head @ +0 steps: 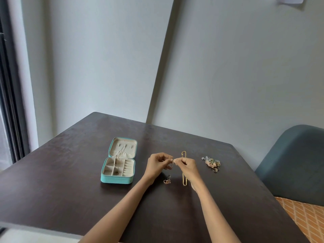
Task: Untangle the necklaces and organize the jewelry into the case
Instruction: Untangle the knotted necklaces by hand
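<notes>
The head camera looked down on a dark wooden table (70, 181) set against a pale grey wall (228, 67). Two bare forearms reached in from the six o'clock edge of the frame and met near the table's centre.

The left hand (157, 163) and the right hand (188, 166) were raised just above the tabletop, fingertips almost touching. Each hand's thumb and forefinger were pinched closed on a thin chain necklace (172, 163), while the other fingers curled loosely inward. The chain hung down between the hands, and its pendant end (167, 180) rested on the table at about six o'clock from the left hand.

A gold necklace (184, 168) lay on the table in a long narrow loop, running from twelve o'clock to six o'clock, partly hidden behind the right hand.

At nine o'clock from the hands sat a teal jewelry case (118, 160), open flat, showing a cream lining. Its near half was split into small compartments, and a thin chain lay across its hinge.

At three o'clock from the hands, well apart from them, lay a small pile of jewelry (211, 163) with rings at its near edge.

A blue-grey chair (294, 163) stood at the table's right side
</notes>
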Demonstrator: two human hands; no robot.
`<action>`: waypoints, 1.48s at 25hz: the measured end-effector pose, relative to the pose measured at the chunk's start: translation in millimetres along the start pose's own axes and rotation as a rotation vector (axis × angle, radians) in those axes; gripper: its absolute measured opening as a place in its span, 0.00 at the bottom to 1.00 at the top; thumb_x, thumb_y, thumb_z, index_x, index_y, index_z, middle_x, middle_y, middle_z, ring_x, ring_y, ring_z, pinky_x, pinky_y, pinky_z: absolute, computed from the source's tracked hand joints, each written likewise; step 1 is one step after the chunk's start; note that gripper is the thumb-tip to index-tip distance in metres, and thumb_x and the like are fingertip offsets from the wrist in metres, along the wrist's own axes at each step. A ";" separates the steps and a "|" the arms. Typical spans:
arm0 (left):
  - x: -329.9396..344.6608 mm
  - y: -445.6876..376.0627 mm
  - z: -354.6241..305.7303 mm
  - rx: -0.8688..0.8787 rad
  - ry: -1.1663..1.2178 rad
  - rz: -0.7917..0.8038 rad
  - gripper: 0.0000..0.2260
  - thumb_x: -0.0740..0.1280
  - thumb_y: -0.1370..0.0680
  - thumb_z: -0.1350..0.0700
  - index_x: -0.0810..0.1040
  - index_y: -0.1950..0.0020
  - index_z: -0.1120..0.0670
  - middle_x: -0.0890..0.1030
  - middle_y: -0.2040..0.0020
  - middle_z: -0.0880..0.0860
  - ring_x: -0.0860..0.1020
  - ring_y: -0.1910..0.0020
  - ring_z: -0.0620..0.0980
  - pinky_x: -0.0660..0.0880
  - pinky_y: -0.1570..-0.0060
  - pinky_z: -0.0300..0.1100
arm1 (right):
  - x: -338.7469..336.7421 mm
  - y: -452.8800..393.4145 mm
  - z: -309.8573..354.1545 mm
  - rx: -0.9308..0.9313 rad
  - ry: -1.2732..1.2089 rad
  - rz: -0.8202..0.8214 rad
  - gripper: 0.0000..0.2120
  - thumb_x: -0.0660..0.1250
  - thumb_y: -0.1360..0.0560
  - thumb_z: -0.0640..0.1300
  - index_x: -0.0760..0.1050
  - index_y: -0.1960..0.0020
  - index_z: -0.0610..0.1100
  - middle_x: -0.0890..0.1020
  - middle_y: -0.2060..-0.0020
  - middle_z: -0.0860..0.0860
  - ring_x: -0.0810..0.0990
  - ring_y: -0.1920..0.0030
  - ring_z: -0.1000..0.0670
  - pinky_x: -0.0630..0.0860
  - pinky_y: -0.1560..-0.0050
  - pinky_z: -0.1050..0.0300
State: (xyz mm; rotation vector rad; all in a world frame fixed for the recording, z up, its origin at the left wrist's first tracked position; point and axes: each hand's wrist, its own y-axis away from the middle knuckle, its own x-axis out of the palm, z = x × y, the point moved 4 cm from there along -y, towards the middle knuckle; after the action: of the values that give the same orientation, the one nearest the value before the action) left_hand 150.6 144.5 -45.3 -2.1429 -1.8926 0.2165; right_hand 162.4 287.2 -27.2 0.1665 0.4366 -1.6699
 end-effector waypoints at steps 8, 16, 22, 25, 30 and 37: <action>3.6 1.9 -0.3 0.044 -0.091 0.058 0.03 0.71 0.27 0.62 0.81 0.61 0.57 0.83 0.65 0.54 0.81 0.66 0.47 0.77 0.61 0.35 | -6.1 -1.2 7.6 0.017 0.108 0.074 0.08 0.66 0.25 0.39 0.81 0.61 0.45 0.82 0.63 0.50 0.76 0.60 0.59 0.70 0.59 0.70; 4.1 1.4 3.1 0.043 -0.145 0.091 0.07 0.68 0.26 0.62 0.79 0.63 0.53 0.83 0.63 0.52 0.82 0.66 0.49 0.77 0.59 0.38 | -10.1 -5.3 4.8 0.026 0.145 0.024 0.11 0.64 0.25 0.40 0.79 0.64 0.48 0.83 0.58 0.46 0.78 0.55 0.50 0.72 0.52 0.56; 1.4 -5.6 12.8 0.004 -0.160 0.048 0.06 0.71 0.26 0.51 0.82 0.62 0.50 0.83 0.63 0.47 0.77 0.63 0.41 0.73 0.57 0.37 | -3.3 -4.2 3.6 -0.076 0.195 0.013 0.08 0.68 0.26 0.40 0.80 0.63 0.50 0.83 0.64 0.49 0.78 0.60 0.54 0.73 0.55 0.57; -0.7 -6.7 15.6 -0.004 -0.132 0.062 0.03 0.73 0.28 0.56 0.83 0.62 0.51 0.84 0.63 0.48 0.78 0.63 0.39 0.73 0.55 0.39 | -2.1 -1.5 4.3 -0.142 0.302 -0.024 0.11 0.69 0.27 0.43 0.78 0.65 0.55 0.79 0.70 0.58 0.74 0.68 0.62 0.68 0.64 0.65; 0.3 -6.6 16.8 -0.022 -0.107 0.088 0.04 0.72 0.28 0.58 0.84 0.62 0.52 0.85 0.62 0.50 0.80 0.62 0.40 0.75 0.52 0.39 | -2.6 -0.5 2.6 -0.094 0.328 0.014 0.08 0.64 0.25 0.45 0.78 0.62 0.52 0.79 0.66 0.57 0.74 0.65 0.60 0.69 0.61 0.61; 1.8 -5.5 12.5 -0.021 -0.018 0.135 0.06 0.68 0.23 0.60 0.81 0.60 0.55 0.83 0.64 0.49 0.78 0.62 0.43 0.74 0.57 0.36 | 7.1 0.3 5.4 0.090 0.152 0.190 0.09 0.55 0.19 0.43 0.73 0.52 0.43 0.75 0.65 0.51 0.71 0.66 0.55 0.65 0.68 0.63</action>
State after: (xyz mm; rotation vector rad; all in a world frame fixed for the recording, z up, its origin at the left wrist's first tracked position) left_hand 142.0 148.3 -55.4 -2.2925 -1.7682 0.2455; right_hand 162.4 278.6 -24.9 0.3922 0.4453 -1.4963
